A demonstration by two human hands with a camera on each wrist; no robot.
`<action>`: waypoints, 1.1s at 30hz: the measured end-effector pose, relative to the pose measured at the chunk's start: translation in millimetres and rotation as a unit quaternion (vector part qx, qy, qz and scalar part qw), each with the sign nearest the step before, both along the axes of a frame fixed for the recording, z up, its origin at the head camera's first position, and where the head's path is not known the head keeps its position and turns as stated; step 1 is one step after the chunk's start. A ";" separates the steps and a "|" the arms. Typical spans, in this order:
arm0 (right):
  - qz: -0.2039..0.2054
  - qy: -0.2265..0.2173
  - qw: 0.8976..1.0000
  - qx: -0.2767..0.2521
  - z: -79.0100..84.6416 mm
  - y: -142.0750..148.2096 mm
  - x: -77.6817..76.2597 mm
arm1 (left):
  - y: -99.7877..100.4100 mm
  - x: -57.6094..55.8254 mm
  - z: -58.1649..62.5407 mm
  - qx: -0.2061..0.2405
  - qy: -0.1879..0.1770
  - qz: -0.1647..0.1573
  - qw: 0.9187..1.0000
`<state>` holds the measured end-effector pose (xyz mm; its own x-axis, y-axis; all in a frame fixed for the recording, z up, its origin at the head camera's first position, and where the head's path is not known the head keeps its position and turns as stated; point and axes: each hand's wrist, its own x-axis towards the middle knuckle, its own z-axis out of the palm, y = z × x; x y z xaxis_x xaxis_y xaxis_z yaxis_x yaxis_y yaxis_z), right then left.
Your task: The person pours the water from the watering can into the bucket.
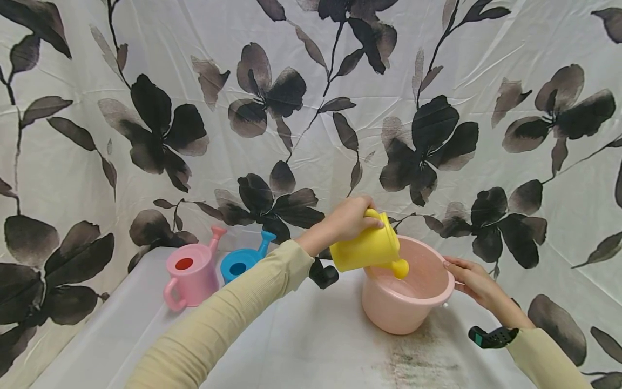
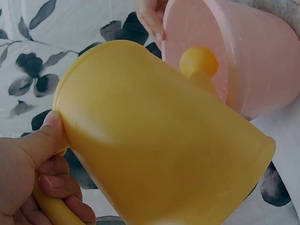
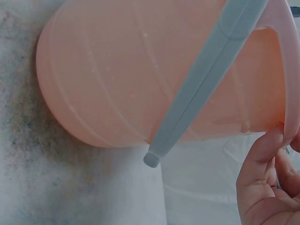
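Note:
My left hand (image 1: pixel 351 219) grips the handle of a yellow watering can (image 1: pixel 364 249). The can is tipped to the right, its round spout head (image 2: pixel 199 62) down inside the mouth of a pink bucket (image 1: pixel 396 310). In the left wrist view the fingers (image 2: pixel 61 185) curl round the handle, with the thumb against the can's wall. At the bucket's right side my right hand (image 1: pixel 473 278) pinches the rim, thumb (image 3: pixel 265 150) under the lip. A grey handle bar (image 3: pixel 201 79) crosses the bucket's outer wall in the right wrist view. Droplets dot the bucket's inner wall.
A pink watering can (image 1: pixel 194 275) and a blue watering can (image 1: pixel 238 265) stand at the table's left; my left sleeve partly covers the blue one. Dark smudges (image 1: pixel 418 359) mark the white table (image 1: pixel 301 346) before the bucket. A floral cloth (image 1: pixel 311 135) hangs behind.

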<state>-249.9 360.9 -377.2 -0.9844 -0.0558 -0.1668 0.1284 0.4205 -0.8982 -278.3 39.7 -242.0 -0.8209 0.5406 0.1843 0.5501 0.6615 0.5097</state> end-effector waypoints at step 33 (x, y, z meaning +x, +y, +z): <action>-0.009 -0.006 1.000 -0.007 1.8 -1.9 3.8 | 0.8 3.3 1.1 -0.005 0.009 -0.007 1.000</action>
<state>-246.1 359.0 -375.5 -0.9831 -0.0408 -0.1783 0.1468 0.4059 -0.9021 -275.0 40.5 -240.9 -0.8103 0.5530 0.1938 0.5678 0.6591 0.4933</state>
